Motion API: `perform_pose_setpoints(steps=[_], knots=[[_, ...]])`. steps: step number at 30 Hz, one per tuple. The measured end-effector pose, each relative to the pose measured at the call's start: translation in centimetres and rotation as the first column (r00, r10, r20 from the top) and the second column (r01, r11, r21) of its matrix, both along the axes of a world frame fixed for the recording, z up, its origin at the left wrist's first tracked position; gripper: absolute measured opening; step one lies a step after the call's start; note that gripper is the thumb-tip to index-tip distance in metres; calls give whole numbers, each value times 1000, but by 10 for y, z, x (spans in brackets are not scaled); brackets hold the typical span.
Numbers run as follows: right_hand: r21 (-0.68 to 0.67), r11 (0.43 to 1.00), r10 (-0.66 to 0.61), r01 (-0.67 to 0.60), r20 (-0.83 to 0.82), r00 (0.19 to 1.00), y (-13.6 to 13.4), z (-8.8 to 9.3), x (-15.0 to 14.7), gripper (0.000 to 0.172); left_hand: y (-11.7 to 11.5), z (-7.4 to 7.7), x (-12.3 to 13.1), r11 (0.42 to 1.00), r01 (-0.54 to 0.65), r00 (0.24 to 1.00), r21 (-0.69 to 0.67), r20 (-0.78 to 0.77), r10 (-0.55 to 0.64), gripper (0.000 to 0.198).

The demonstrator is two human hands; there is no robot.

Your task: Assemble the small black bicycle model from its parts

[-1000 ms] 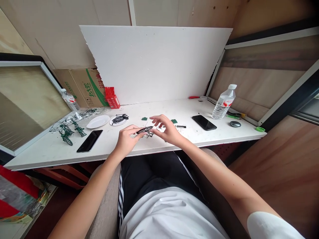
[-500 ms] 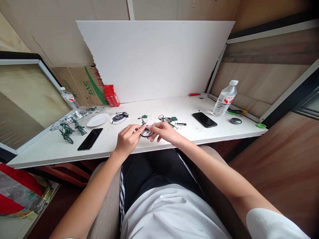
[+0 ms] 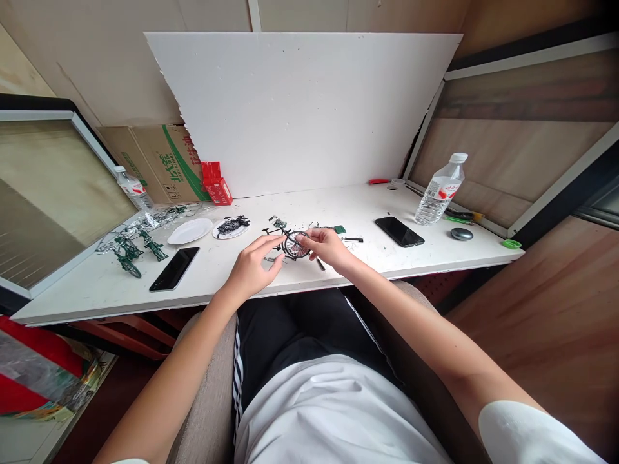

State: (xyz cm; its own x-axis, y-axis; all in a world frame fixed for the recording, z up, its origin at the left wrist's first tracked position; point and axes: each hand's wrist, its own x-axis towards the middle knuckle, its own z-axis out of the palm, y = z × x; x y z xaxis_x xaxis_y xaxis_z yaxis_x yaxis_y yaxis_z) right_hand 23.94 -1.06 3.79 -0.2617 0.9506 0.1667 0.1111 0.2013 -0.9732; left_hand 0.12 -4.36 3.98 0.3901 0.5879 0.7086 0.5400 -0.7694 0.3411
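Note:
A small model bicycle [image 3: 289,240] with a black spoked wheel and a green frame stands between my hands near the front of the white table [image 3: 338,212]. My right hand [image 3: 327,247] pinches the wheel from the right side. My left hand [image 3: 252,267] has its fingers stretched out toward the model's left end, the fingertips touching or just short of it. A second small wheel and green parts [image 3: 333,229] lie just behind my right hand.
Black phones lie at the left [image 3: 174,269] and right [image 3: 399,231]. Two paper plates [image 3: 190,231], finished green model bikes [image 3: 129,252], a cardboard box [image 3: 155,161], red packet [image 3: 215,183] and water bottles [image 3: 439,189] sit around. A white board [image 3: 300,109] leans behind.
The model went from lying flat low between both hands to standing upright farther back. My left hand let go and opened its fingers; my right hand keeps hold of the wheel.

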Motion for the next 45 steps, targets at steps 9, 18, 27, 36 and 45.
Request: perform_pose_setpoints(steps=[9, 18, 27, 36, 45], knots=[[77, 997, 4, -3, -5, 1000, 8, 1, -3, 50, 13, -1, 5, 901, 91, 900, -423, 423, 108, 48], [77, 996, 37, -35, -30, 999, 6, 5, -7, 53, 17, 2, 12, 698, 318, 649, -642, 684, 334, 64], [118, 992, 56, -50, -50, 997, 2, 6, -5, 48, 16, -2, 15, 647, 393, 657, -654, 692, 299, 63], [63, 998, 31, -26, -78, 996, 0, 6, -6, 47, 12, -3, 15, 683, 364, 708, -634, 665, 240, 52], [33, 999, 44, -42, -66, 997, 1, 3, -5, 51, 13, -3, 12, 707, 353, 742, -612, 644, 187, 46]])
